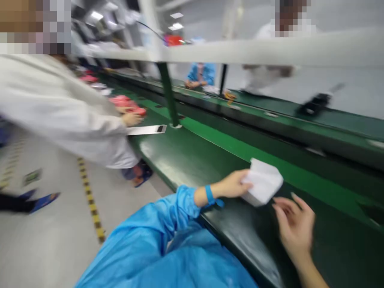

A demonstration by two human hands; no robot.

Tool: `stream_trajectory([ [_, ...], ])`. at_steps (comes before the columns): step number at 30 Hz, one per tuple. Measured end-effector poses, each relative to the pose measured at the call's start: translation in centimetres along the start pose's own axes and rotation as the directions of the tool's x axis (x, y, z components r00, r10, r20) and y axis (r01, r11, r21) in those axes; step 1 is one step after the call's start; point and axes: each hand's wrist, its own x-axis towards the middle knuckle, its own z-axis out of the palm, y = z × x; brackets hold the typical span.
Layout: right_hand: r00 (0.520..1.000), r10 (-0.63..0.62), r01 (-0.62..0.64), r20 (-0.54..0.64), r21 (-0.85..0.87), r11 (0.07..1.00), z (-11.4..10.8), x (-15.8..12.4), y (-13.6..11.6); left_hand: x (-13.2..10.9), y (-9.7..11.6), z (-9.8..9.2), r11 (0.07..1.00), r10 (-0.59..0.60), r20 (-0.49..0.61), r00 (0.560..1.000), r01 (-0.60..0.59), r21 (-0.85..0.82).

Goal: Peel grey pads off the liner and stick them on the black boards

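A small white box-like piece [262,182], slightly blurred, is held above the green bench top [180,156]. My left hand [235,184], with a blue wrist band, grips its left side between thumb and fingers. To the right of the white piece is my right hand [295,220], its fingers apart and curved, with nothing held in it. A small gap shows between its fingertips and the piece.
On the left a person in a white coat [69,112] leans over the bench, a hand at red items [127,105]. A white strip [147,130] and a green post [168,96] are near. A black object [315,105] lies on the far bench.
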Motion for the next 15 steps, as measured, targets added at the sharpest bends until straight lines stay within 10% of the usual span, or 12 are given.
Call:
stream_trajectory([
  [5, 0.960, -0.205, 0.180, -0.188, -0.144, 0.973, 0.9, 3.8, 3.5, 5.7, -1.7, 1.4, 0.990, -0.010, 0.014, 1.000, 0.012, -0.138],
  [9, 0.916, -0.393, 0.396, 0.078, -0.326, 0.859, 0.5, 3.8, 3.3, 6.2, -2.7, 2.1, 0.970, -0.103, 0.025, 0.994, 0.106, -0.220],
  [15, 0.931, -0.238, 0.335, 0.276, -0.390, 0.858, 1.0, 4.9, 4.1, 6.2, -2.0, 1.9, 0.873, -0.283, 0.128, 0.950, 0.311, -0.375],
])
